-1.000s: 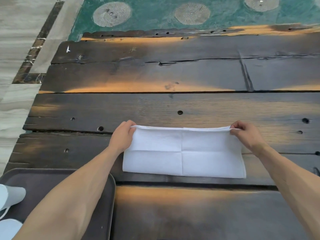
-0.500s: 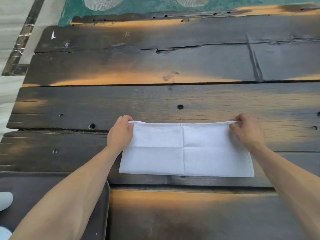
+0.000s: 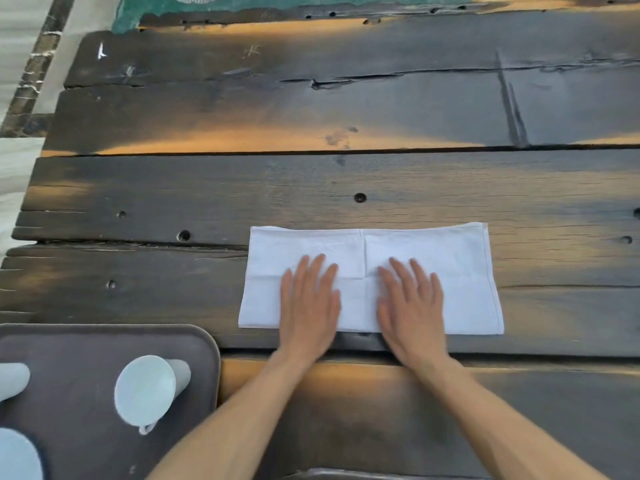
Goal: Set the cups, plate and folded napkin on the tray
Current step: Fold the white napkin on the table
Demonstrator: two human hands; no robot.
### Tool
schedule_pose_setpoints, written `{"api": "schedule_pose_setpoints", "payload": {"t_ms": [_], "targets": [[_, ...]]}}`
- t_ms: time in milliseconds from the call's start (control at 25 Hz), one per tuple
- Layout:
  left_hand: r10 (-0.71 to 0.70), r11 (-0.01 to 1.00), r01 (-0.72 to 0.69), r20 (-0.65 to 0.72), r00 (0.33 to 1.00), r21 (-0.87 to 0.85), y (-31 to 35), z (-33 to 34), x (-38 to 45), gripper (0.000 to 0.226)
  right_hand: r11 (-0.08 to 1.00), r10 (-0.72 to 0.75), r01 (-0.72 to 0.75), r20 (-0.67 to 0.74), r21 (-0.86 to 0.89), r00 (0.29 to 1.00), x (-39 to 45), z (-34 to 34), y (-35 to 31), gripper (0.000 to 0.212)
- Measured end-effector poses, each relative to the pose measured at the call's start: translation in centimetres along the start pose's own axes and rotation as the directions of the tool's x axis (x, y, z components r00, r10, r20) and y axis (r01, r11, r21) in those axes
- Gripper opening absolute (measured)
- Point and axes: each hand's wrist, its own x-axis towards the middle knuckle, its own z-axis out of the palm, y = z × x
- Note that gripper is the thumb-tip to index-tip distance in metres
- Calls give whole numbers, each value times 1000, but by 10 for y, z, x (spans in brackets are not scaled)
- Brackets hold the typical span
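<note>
A white napkin (image 3: 460, 271) lies folded into a long rectangle on the dark wooden table (image 3: 311, 188). My left hand (image 3: 308, 303) and my right hand (image 3: 410, 303) both press flat on its near half, fingers straight, side by side. At the lower left a dark brown tray (image 3: 86, 344) holds a pale cup (image 3: 145, 389) with a small handle. A second pale cup (image 3: 12, 379) shows at the left edge. A pale rounded piece (image 3: 17, 455), perhaps the plate, is cut off at the bottom left corner.
The table is made of rough planks with gaps, cracks and holes. Beyond its far edge lies a green patterned rug (image 3: 221, 5), and tiled floor (image 3: 20, 36) runs along the left. A dark rim (image 3: 363, 474) peeks in at the bottom edge.
Both hands let go of the napkin's far corners and moved to its near middle, now lying flat on it. The view shifted, bringing the tray and cups into sight.
</note>
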Motion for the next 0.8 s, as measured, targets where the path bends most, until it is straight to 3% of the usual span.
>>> {"api": "schedule_pose_setpoints", "payload": {"t_ms": [80,200,280,440,640,800], "targets": [[4,1000,-7,88,996,30,28,15,-15,51,998,-42,45,77,-45,996,-12,13,-19,53],[-90,991,74,149,985,111,36,29,-21,56,994,13,4,159,-109,987,-16,24,-21,57],[-87,984,58,170,982,169,31,34,-22,58,994,46,-27,185,-109,982,-17,29,-19,59],[-55,981,18,189,980,194,18,33,-23,61,991,79,-57,177,-123,981,-18,30,-10,65],[-150,955,98,173,974,279,-40,12,-29,66,966,203,-178,131,-186,970,-26,18,42,74],[-208,957,167,158,965,238,-60,4,-31,69,933,343,-325,106,-153,933,-33,11,68,74]]}}
